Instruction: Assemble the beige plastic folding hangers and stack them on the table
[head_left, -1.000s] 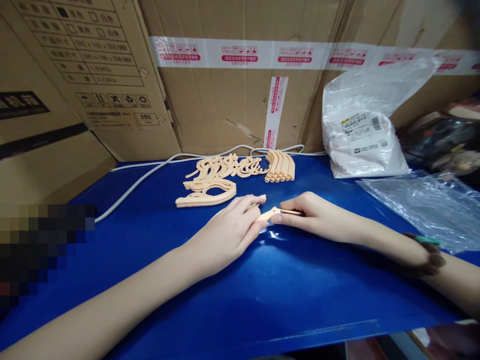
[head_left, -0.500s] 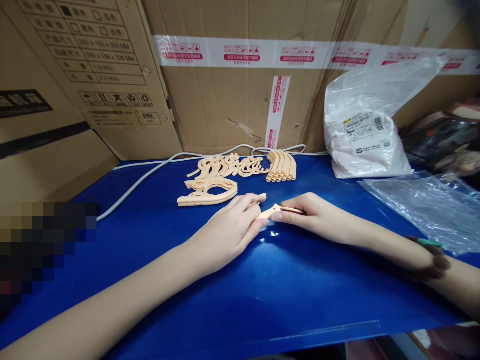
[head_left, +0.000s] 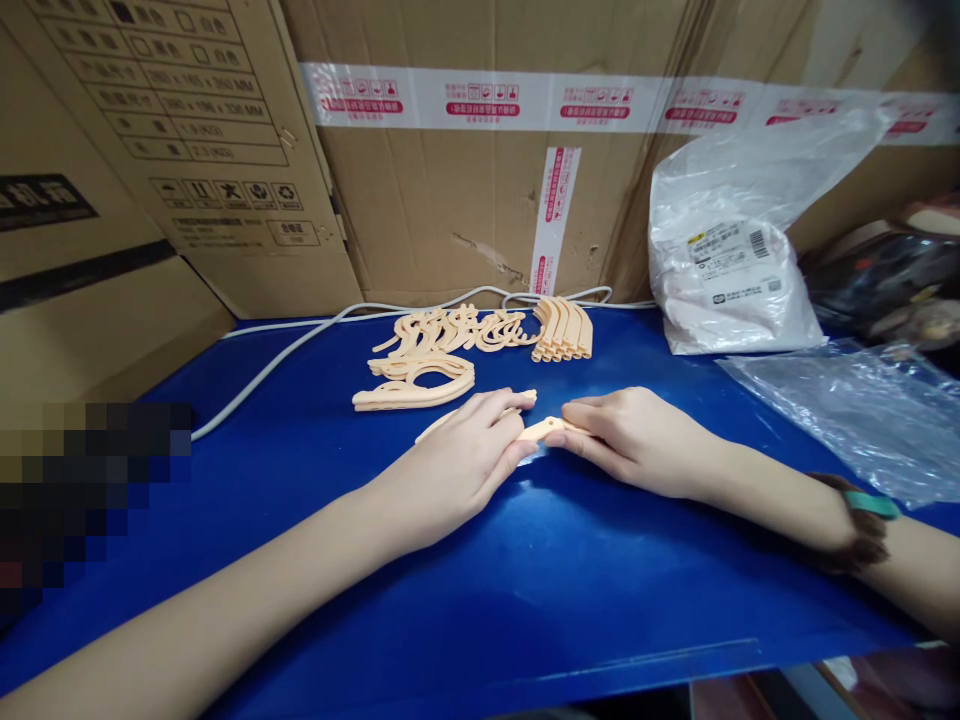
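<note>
Between my two hands, just above the blue table [head_left: 540,590], is a beige plastic folding clothes hanger [head_left: 541,428]. My left hand [head_left: 461,465] is closed round its left part, with beige ends poking out past the fingers on both sides. On the other side, my right hand [head_left: 649,440] pinches the right arm between thumb and fingers, close to the joint with a small hole. My palms hide much of the hanger. Beyond my left hand lies a small stack of beige folded hangers [head_left: 409,400].
Loose beige hooked pieces [head_left: 435,332] lie farther back, beside a neat pile of curved hanger arms [head_left: 562,330]. A white cable [head_left: 277,370] runs behind them along cardboard boxes [head_left: 450,210]. At right stand a white plastic bag [head_left: 739,290] and a flat clear bag [head_left: 862,420].
My right hand has turned and dropped slightly, and the hanger arm in it has swung more into line with the left part. My left hand has hardly moved.
</note>
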